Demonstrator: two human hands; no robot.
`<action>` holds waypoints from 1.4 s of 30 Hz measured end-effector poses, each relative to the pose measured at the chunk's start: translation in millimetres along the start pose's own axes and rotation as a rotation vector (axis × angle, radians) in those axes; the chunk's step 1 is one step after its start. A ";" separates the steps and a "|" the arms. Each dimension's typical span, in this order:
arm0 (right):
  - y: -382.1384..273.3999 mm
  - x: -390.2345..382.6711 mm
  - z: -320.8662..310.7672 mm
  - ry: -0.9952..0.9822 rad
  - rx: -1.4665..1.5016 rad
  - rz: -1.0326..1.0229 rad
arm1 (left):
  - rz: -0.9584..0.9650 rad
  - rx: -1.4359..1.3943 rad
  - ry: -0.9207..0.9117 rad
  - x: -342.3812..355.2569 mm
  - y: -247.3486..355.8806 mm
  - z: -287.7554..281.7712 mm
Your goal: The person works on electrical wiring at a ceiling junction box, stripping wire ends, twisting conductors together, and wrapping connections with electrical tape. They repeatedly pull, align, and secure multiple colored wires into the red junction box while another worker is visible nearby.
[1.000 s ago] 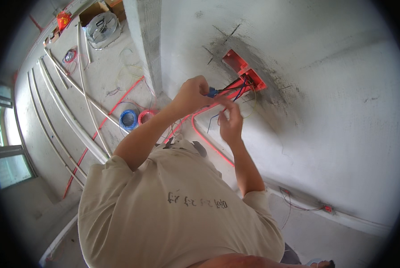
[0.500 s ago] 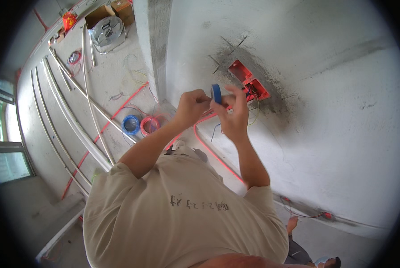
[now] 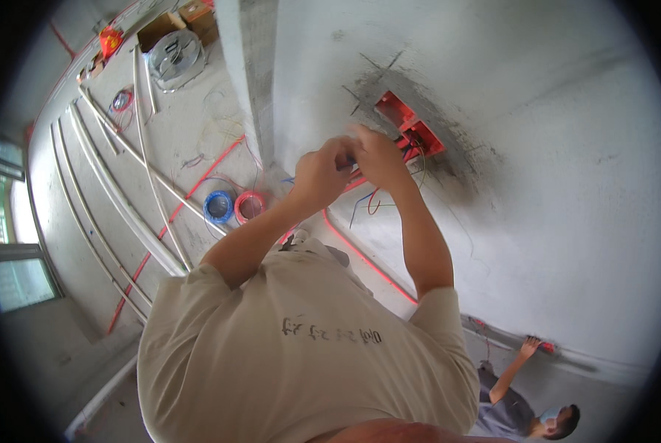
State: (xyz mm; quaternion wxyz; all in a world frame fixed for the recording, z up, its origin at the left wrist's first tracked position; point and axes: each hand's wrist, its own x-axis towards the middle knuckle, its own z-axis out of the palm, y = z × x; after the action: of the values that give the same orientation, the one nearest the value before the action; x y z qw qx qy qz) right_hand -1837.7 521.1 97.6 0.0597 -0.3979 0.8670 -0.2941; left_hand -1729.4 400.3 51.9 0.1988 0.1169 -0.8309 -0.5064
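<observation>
My left hand and my right hand are close together before the wall, both with fingers curled in. What they pinch is hidden by the fingers; the blue tape roll is out of sight. Just right of them a red double wall box sits in the plaster, and several wires come out of its lower compartment. Below my right hand, thin blue and red wire ends hang against the wall.
A blue wire coil and a red wire coil lie on the floor at left. Long pale pipes stretch beyond, near a floor fan. At lower right a co-worker reaches to a red box low on the wall.
My hands have closed together, and the blue tape roll that showed between them is now hidden. Red wire has come into sight below. The co-worker has reached up to the low wall box.
</observation>
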 end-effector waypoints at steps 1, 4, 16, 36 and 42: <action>-5.4 15.1 0.3 -0.100 0.163 0.049 | 0.004 -0.054 0.004 -5.2 -4.2 1.8; -22.7 23.8 -2.8 -0.110 0.341 0.110 | -0.037 -0.177 0.005 -9.5 -12.7 -5.4; 4.5 -104.4 42.1 0.151 0.835 -0.042 | -0.636 -0.972 -0.438 22.9 -28.5 -34.3; -33.8 -38.5 20.8 0.162 0.667 0.081 | -0.239 -0.521 -0.088 -7.0 -24.8 -17.7; -7.1 -110.6 54.5 0.167 1.011 0.020 | -0.545 -0.850 -0.337 11.6 -8.8 -39.8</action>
State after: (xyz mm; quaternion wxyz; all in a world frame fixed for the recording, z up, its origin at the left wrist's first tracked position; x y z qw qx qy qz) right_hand -1739.9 572.5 42.4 0.1780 -0.2865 0.6220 -0.7066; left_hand -1721.9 360.1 62.7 -0.0465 0.1547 -0.5123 -0.8435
